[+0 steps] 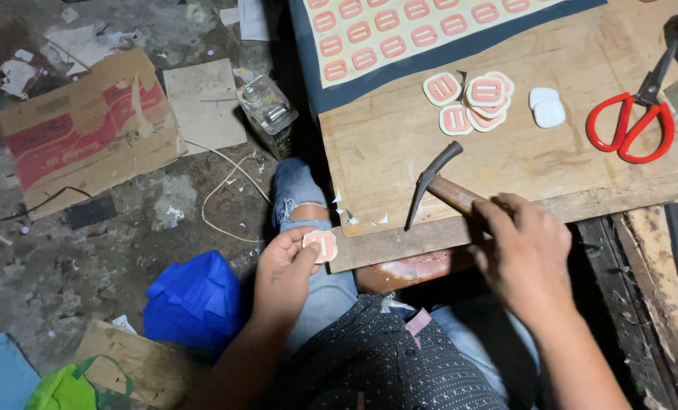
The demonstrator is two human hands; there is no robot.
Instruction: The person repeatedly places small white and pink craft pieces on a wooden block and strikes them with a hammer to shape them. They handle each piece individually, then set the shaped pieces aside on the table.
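Note:
My left hand (284, 269) holds a small cream piece with a pink buckle shape (321, 244) at the near left corner of the wooden board (521, 152). My right hand (525, 254) grips the wooden handle of a hammer (435, 182), whose dark metal head rests on the board near its front edge. Farther back on the board lies a small pile of cut-out buckle pieces (472, 102). A sheet with rows of the same pink shapes (400, 30) lies on dark cloth at the board's far side.
Red-handled scissors (631, 121) and two white pieces (546, 108) lie at the board's right. On the dirty floor to the left are flattened cardboard (88, 129), a clear bottle (267, 106), a white cord (229, 186) and a blue bag (195, 300). My jeans-clad knee (297, 190) is below the board.

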